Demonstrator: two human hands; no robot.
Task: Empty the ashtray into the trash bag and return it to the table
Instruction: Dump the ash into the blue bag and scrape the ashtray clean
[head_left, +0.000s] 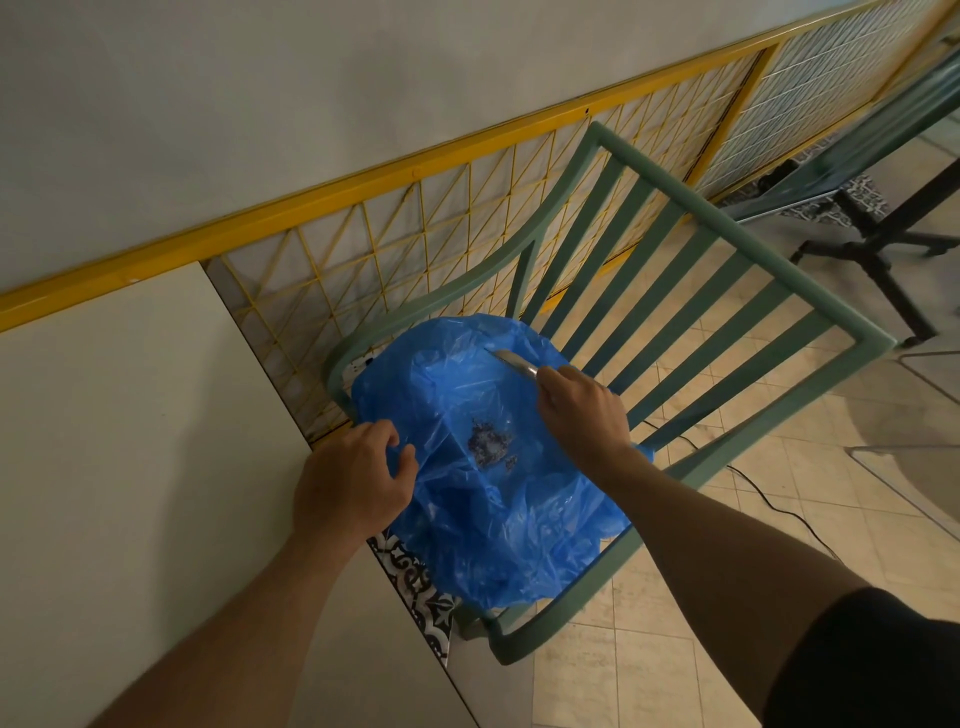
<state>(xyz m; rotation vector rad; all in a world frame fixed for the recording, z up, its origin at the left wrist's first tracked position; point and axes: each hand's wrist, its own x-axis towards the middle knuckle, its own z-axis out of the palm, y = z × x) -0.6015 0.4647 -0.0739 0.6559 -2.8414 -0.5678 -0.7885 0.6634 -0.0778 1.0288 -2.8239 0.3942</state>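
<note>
A blue plastic trash bag (498, 499) lies spread open on the seat of a green chair (691, 291). A dark pile of ash (488, 444) sits inside the bag near its middle. My left hand (353, 478) pinches the bag's left edge beside the table. My right hand (582, 410) holds a thin metal ashtray (514, 362) tilted on edge over the bag's far side; only its rim shows beyond my fingers.
A white table (130, 467) fills the left. A yellow wire-grid railing (415, 228) runs along the wall behind the chair. A black table base (878, 249) stands at the far right. A black cable (779, 509) trails over the tiled floor.
</note>
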